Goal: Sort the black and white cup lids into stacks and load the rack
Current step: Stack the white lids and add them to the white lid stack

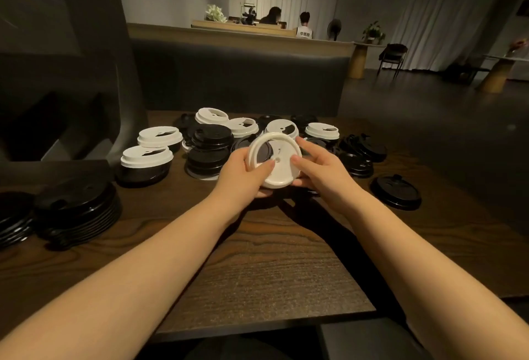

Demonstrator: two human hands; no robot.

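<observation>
Both my hands hold one white lid (279, 163) tilted up above the wooden table (257, 259), its underside toward me. My left hand (246, 170) grips its left rim with the thumb on the face; my right hand (317, 165) pinches its right rim. Behind it lies a mixed heap: white lids (159, 136) sit on black ones, and a short stack of black lids (210, 149) stands at the centre. A tall stack of black lids (77, 208) stands at the left. No rack is in view.
A single black lid (396, 192) lies to the right, with more black lids (362, 149) behind it. Another black stack (13, 216) sits at the far left edge. A dark bench back (237, 79) rises behind the table. People sit far off at a counter.
</observation>
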